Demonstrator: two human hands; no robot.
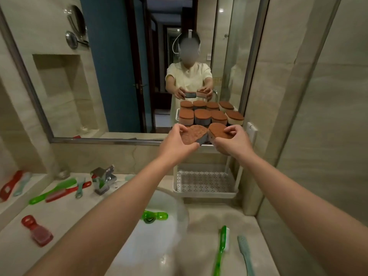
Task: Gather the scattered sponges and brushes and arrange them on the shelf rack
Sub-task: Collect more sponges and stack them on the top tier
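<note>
Far right, above the shelf rack (205, 193), the left hand (179, 143) has its grip closed on 1 brown-topped sponge (192, 136). The right hand (234, 143) grips a second sponge (218, 130) touching it. Brushes (220, 250) lie scattered on the bench (209, 220).

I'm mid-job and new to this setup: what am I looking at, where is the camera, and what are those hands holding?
There is no machine here, only a person's two bare hands. The single view comes from a camera worn on the head, looking forward and down. The mirror reflects the person. The left hand grips one sponge and the right hand a second sponge, at the top of a white rack where other sponges sit. Around the sink lie a green brush, a teal brush and a red brush.
</note>
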